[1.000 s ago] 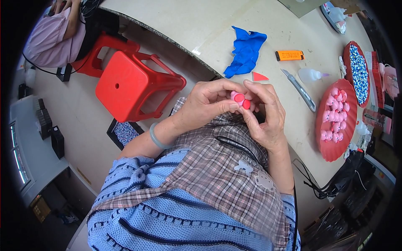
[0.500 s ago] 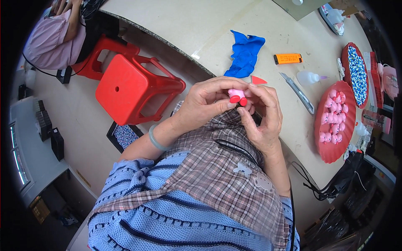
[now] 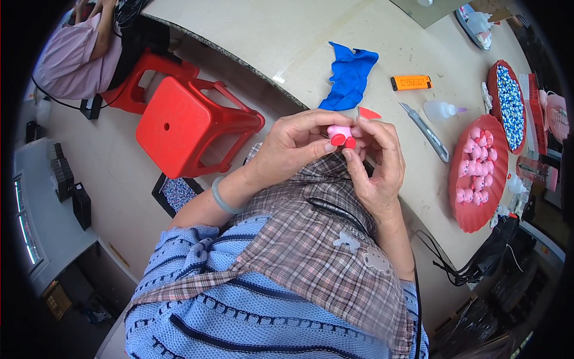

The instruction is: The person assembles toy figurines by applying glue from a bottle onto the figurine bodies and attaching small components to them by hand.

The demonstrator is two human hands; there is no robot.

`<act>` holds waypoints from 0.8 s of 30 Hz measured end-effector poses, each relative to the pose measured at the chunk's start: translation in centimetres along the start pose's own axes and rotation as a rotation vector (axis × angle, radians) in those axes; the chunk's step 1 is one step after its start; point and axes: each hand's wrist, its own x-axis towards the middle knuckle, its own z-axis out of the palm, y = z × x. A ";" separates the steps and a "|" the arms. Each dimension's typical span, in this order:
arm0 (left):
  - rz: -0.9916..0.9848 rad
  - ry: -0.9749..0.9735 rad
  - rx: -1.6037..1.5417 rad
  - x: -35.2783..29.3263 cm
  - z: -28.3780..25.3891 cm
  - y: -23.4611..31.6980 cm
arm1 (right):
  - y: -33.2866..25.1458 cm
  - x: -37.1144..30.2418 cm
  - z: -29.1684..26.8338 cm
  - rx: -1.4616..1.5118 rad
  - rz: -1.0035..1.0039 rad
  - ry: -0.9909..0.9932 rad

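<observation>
A small pink figurine with red feet [image 3: 340, 133] is pinched between my two hands, just off the table's near edge and above my lap. My left hand [image 3: 291, 141] grips its left side between thumb and fingers. On the other side, the fingers and thumb of my right hand [image 3: 381, 163] are closed on it. Its feet face me, while my fingertips hide part of its body. A red triangular piece [image 3: 369, 113] lies on the table just beyond my right fingers. Past my left hand is a crumpled blue sheet [image 3: 350, 76].
On the right, a red scalloped dish [image 3: 460, 206] holds several pink figurines, beside a dish of blue-and-white pieces [image 3: 511, 107]. A utility knife [image 3: 426, 133], squeeze bottle [image 3: 439, 110] and orange box [image 3: 411, 82] lie nearer. Red stools [image 3: 179, 122] stand left, near a person in pink [image 3: 75, 60].
The figurine has turned and shifted slightly to the right, and its red feet now sit a little differently. Both hands keep hold of it with small finger movements.
</observation>
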 end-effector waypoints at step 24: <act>-0.090 -0.017 -0.100 0.2 0.2 0.0 | 0.0 0.0 -0.2 -0.012 -0.005 -0.001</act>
